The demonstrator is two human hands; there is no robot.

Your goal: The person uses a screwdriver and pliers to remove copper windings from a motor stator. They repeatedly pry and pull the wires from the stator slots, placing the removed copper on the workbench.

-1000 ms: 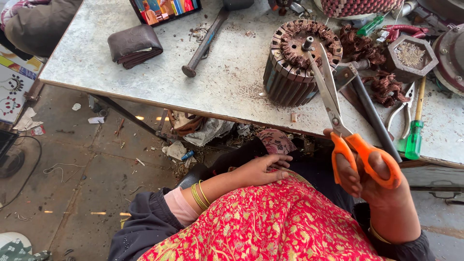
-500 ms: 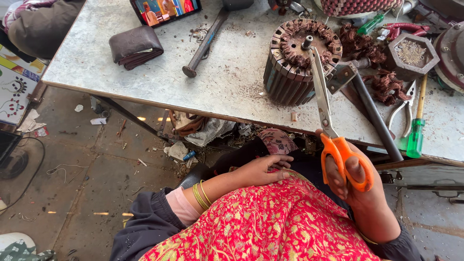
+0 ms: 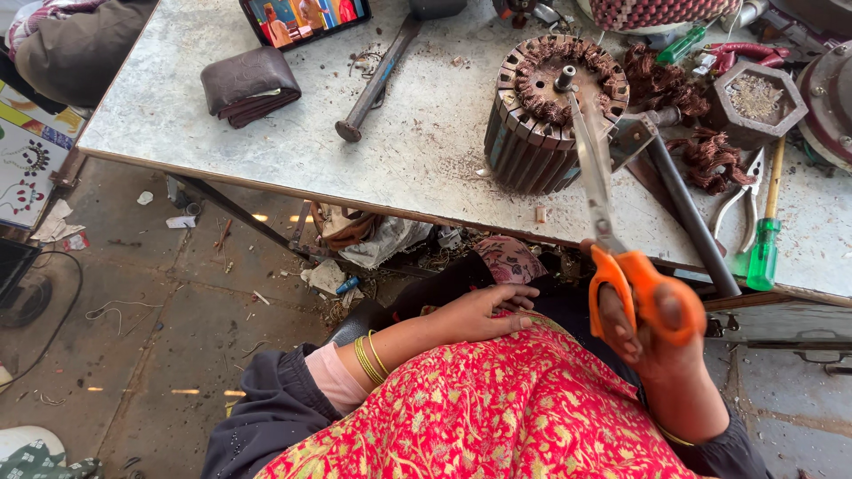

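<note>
Lit colourful phone screen [image 3: 306,18] at table's [image 3: 266,133] far edge

Orange-handled scissors [image 3: 621,257]; red, gold-flowered cloth [image 3: 497,417].

Person, seated: clothing and ornaments

Wearing a red garment patterned in gold florals, dark sleeves with a pink cuff showing, and thin gold bangles circling the left hand's [image 3: 484,312] wrist.
</note>
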